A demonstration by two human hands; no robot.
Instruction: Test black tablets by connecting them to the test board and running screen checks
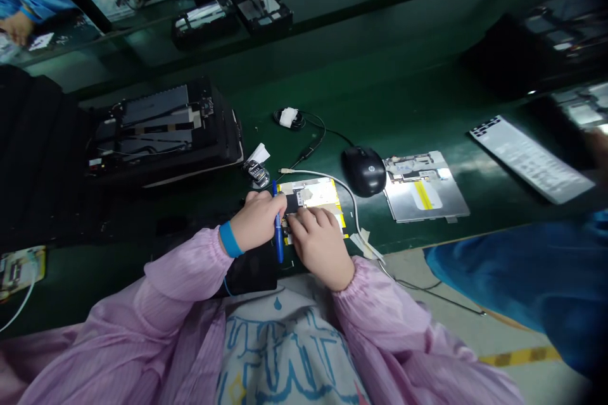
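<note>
My left hand (257,218), with a blue wristband, is closed around a blue pen (278,240) that stands nearly upright in the picture. Under both hands lies a flat tablet assembly (324,192) with a white battery, yellow tape edges and a small black patch near its left side. My right hand (323,247) rests on the lower part of this assembly, fingers bent and slightly apart, fingertips touching it; its thumb is hidden. A white cable (350,193) curves around the assembly's upper right side.
A black mouse (365,171) sits beside another silver tablet assembly (427,190). Stacked tablet bodies in black foam (161,126) stand at left. A coiled black cable (289,118) lies behind, a white printed strip (532,161) at right. A co-worker's blue sleeve (513,278) reaches in at right.
</note>
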